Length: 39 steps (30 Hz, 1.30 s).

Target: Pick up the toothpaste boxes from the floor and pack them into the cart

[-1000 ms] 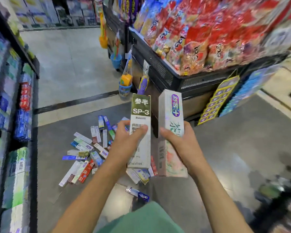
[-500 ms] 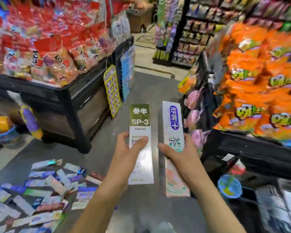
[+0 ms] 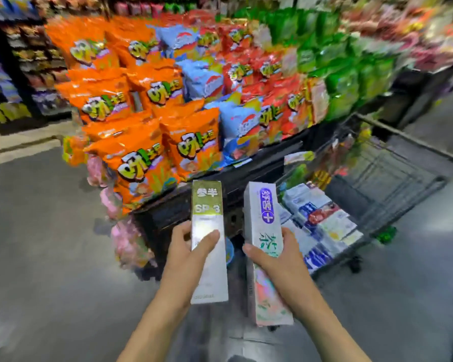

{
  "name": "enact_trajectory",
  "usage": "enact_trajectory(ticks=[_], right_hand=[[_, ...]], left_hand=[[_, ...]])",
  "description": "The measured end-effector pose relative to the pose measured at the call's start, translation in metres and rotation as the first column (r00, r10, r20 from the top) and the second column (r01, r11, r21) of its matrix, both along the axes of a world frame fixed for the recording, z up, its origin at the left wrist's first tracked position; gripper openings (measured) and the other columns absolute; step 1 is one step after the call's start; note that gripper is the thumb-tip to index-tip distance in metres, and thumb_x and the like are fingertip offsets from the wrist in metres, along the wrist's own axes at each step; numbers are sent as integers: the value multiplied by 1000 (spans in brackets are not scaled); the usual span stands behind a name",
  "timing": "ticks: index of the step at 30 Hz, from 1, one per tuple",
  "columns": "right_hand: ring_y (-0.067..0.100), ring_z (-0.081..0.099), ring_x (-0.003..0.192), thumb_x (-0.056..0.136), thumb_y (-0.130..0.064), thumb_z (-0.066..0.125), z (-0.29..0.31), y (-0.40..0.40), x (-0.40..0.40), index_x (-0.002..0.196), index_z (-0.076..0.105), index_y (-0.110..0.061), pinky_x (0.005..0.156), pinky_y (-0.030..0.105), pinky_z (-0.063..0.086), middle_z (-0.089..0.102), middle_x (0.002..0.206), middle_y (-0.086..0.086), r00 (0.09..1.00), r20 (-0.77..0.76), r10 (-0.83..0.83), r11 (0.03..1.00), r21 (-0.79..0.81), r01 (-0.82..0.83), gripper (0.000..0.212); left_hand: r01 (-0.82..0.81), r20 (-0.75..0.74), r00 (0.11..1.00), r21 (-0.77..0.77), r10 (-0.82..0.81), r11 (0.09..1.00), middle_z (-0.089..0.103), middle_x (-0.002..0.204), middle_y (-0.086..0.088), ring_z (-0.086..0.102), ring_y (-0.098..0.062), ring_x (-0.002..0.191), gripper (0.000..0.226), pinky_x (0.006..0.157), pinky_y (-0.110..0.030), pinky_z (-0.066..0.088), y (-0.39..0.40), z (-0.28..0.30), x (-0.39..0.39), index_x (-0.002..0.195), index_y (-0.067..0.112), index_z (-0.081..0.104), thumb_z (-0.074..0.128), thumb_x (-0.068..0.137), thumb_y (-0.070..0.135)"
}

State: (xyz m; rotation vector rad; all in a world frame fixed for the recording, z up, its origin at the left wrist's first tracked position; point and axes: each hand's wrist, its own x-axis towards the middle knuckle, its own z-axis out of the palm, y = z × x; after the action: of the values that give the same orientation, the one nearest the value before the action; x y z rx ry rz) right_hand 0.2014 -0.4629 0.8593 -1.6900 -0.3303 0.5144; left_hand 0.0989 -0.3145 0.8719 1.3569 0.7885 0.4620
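Two toothpaste boxes in hand, cart just ahead to the right

Nearest: left hand grasping a white box with olive-gold top, thumb across its face, marked 参半 and "SP-3"; right hand clasping a white box with purple oval logo, green characters 茶 below — both held upright, side by side, apart. Just right of the right-hand box, the wire shopping cart, its near end holding packed toothpaste boxes lying flat in rows; their print is too blurred to read. Beyond the cart's left side, orange snack bags on a black display bin, lettering not legible. Judgement — carry both over the cart rim, turn them flat, lay them parallel to the packed rows beside the stack, then let go.
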Motion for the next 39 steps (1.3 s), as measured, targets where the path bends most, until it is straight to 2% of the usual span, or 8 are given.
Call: enact_trajectory(ticks=[6, 14, 17, 21, 24, 30, 34, 39], right_hand=[[9, 70, 96, 72, -33, 89, -22, -56, 76, 118, 56, -23, 82, 31, 56, 72, 109, -6, 934, -49, -355, 935, -4, 355, 58], [16, 70, 100, 79, -18, 86, -59, -75, 150, 116, 50, -16, 91, 41, 56, 69, 110, -1, 745, -130, -654, 756, -69, 651, 51], [15, 70, 102, 78, -24, 87, -74, -68, 188, 120, 53, -16, 90, 40, 57, 70, 112, -3, 702, -125, -701, 713, -133, 689, 54], [3, 71, 91, 79, -21, 86, -97, -56, 244, 115, 58, -23, 77, 21, 57, 74, 103, -11, 618, -139, -774, 633, -203, 747, 46], [1, 71, 93, 80, -22, 84, -128, -54, 290, 121, 60, -25, 82, 25, 57, 75, 105, -14, 572, -116, -812, 581, -262, 771, 48], [7, 70, 97, 66, -56, 75, -227, -64, 380, 120, 62, -28, 86, 38, 58, 74, 106, -14, 481, -79, -873, 473, -378, 796, 62], [1, 66, 87, 77, -44, 76, -295, -83, 433, 116, 59, -30, 60, 10, 42, 71, 102, -15, 517, -7, -856, 458, -474, 752, 45], [19, 63, 92, 81, -44, 76, -360, -111, 482, 125, 55, -20, 70, 28, 44, 67, 104, -5, 533, 58, -844, 419, -550, 723, 54]], left_hand=[[317, -70, 947, 40, -314, 948, 70, 102, -1, 71, -19, 88, 28, 79, -40, 56, -29, -11, 122, 112, 28, 54, 73, 91, 31], [551, -125, 832, 73, -541, 831, 70, 101, -2, 69, -11, 86, 29, 73, -28, 51, -30, -60, 258, 105, 25, 56, 79, 87, 22], [654, -143, 750, 17, -646, 756, 75, 89, 10, 71, -4, 83, 28, 67, -19, 52, -21, -80, 311, 107, 26, 53, 74, 90, 18], [748, -206, 645, -26, -736, 663, 65, 127, 0, 66, -19, 109, 40, 71, -27, 51, -6, -106, 389, 118, 38, 48, 75, 89, 37], [786, -242, 594, -25, -767, 617, 59, 134, 1, 64, -10, 107, 45, 66, -21, 45, -4, -134, 448, 127, 32, 46, 72, 91, 39], [798, -296, 572, -12, -765, 602, 71, 100, 5, 69, -21, 87, 51, 65, -31, 47, -28, -223, 540, 114, 35, 49, 79, 77, 51], [811, -313, 555, -3, -771, 585, 68, 91, 9, 65, -1, 71, 44, 64, -20, 49, -55, -291, 581, 113, 35, 48, 79, 83, 43], [825, -294, 554, 66, -779, 562, 70, 88, 9, 62, 3, 62, 36, 55, -26, 46, -80, -356, 616, 113, 31, 46, 73, 90, 30]])
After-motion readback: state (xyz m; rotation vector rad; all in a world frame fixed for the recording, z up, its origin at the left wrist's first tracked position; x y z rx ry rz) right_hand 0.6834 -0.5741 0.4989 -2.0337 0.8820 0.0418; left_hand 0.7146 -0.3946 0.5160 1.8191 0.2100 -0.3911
